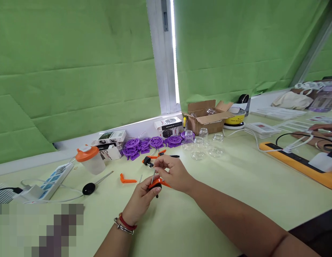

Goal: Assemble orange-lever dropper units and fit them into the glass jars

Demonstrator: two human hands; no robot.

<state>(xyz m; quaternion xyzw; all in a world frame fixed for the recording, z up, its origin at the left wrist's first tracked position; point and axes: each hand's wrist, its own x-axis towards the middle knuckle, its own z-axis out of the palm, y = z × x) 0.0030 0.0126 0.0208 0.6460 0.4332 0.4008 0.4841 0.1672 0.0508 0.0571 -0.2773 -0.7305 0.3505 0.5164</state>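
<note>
Left hand (141, 200): we curl its fingers closed round a rounded orange-and-black plastic piece (155, 183).
Right hand (176, 174): we pinch a slim grey metal rod (153, 176), fingertips nearly together, just above that piece.
Left of our grip: an angled orange plastic bracket (127, 180), then a flat black disc (88, 189).
Beyond our grip: spoked purple plastic wheels (156, 142); clear glass jars (198, 143) to their right.

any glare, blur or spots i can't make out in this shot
Head view: the gap beside the window frame is blown out to white; head view, bottom left: a pixelated patch hides what lies there; head view: the clear jars blend into the tabletop; head view: the orange-and-black part in the left hand is small, its details hard to read.
</note>
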